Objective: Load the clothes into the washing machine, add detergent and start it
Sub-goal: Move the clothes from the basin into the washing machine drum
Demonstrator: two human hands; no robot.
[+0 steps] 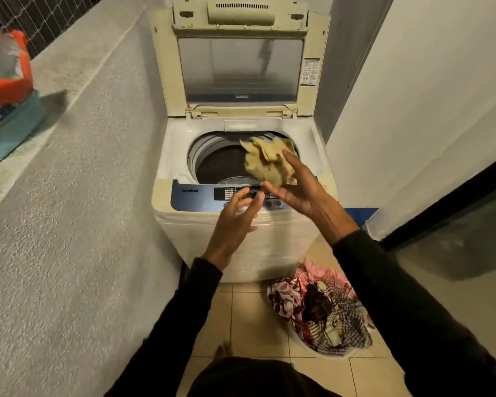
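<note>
Over the open drum of the top-load washing machine [241, 242] a crumpled yellowish cloth [267, 161] sits in mid-air, right at the front-right side of the opening. Lid [239, 67] is flipped all the way up against the back, and the drum [218, 164] looks dark inside, can't really tell what's in there already.

Both hands are out in front of the control panel [201, 194]. Right hand [295, 187] is spread wide, fingers straight, with the fingertips just at the edge of the cloth. Whether it actually touches the cloth I can't tell, but nothing is curled around it. Left hand [238, 216] is a bit lower and closer, fingers loosely bent and apart, holding nothing, and it's kinda blurry. Black long sleeves on both arms.

Down on the tiled floor [249, 319], right of the machine's front, there's a laundry basket [335, 352] piled with clothes [321, 308]: pink stuff, a red and white print, something black, some checked fabric.

Off to the left on the rough concrete ledge [78, 90] there's an orange detergent bag [5, 78] sitting in a teal tub [15, 133], well away from the machine. White wall [427, 96] on the right.
</note>
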